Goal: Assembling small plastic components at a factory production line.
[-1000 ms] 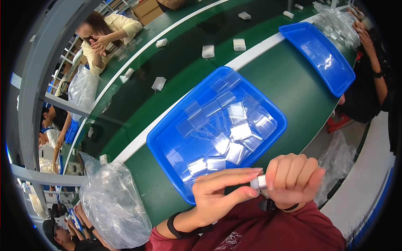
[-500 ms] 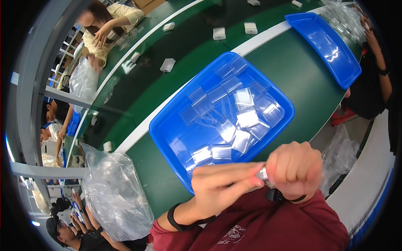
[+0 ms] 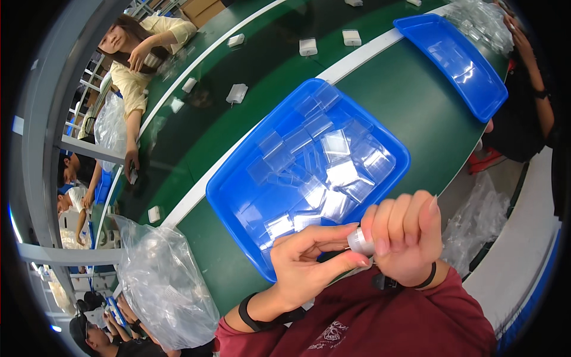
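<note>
Holding whitish piece (image 3: 359, 243) in right hand (image 3: 402, 239); maroon shirt (image 3: 404, 315), pale print (image 3: 332, 335).

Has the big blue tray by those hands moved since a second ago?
No: the tray overlaps the white strip just as before, shifted neither way along it.

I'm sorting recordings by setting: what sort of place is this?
Probably a factory production floor: a long green belt or bench with white pieces spread along it, a blue tray of clear parts, and other people stationed nearby.
</note>
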Demonstrator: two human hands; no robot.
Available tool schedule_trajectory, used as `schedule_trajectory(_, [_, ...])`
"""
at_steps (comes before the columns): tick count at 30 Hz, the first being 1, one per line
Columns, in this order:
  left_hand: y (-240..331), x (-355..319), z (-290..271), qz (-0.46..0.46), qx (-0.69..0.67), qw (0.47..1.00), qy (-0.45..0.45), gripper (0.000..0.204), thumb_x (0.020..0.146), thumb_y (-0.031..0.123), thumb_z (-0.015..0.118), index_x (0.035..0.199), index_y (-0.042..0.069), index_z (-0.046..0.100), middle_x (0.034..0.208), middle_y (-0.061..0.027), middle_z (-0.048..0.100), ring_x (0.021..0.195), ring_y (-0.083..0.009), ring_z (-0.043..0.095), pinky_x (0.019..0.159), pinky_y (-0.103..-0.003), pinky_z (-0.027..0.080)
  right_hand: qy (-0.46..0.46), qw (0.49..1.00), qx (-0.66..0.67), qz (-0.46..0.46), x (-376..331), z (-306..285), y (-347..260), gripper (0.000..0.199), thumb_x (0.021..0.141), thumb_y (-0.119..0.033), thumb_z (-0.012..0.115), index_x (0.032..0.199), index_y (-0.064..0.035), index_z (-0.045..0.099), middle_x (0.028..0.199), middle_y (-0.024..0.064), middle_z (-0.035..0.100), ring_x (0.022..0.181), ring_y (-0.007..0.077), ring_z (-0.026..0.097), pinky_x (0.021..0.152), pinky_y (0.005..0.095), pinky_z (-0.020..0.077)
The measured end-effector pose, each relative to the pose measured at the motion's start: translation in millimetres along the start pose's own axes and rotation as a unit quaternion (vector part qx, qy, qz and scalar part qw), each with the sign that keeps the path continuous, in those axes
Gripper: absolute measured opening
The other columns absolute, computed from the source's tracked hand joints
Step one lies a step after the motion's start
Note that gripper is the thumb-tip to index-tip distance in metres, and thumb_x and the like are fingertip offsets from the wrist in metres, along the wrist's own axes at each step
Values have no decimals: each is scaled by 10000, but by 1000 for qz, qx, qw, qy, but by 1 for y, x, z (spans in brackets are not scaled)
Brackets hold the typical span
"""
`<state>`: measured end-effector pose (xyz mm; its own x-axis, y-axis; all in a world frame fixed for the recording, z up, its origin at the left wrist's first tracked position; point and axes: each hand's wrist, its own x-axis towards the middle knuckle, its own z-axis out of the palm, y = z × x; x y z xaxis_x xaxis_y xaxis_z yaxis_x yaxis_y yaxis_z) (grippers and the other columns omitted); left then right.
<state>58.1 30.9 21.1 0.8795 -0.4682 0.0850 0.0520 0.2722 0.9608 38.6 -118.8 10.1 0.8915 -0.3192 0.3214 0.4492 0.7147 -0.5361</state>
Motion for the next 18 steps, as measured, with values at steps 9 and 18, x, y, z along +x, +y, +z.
schedule_trajectory(9, [9,13,3,272,383,880,-65,385,681,175,848,971,-2,666,1025,-203,647,897,-299,658,775,-363,544,177,943,156,233,26,6,-12,339,1016,-331,365,814,-75,457,679,79,535,625,203,556,617,343,449])
schedule_trajectory(18, [11,12,-6,135,297,940,-99,512,598,146,903,951,-24,573,830,-132,692,778,-188,690,706,-263,541,121,967,2,222,21,7,-17,304,1013,-243,356,794,-49,437,549,73,463,467,166,487,481,297,407])
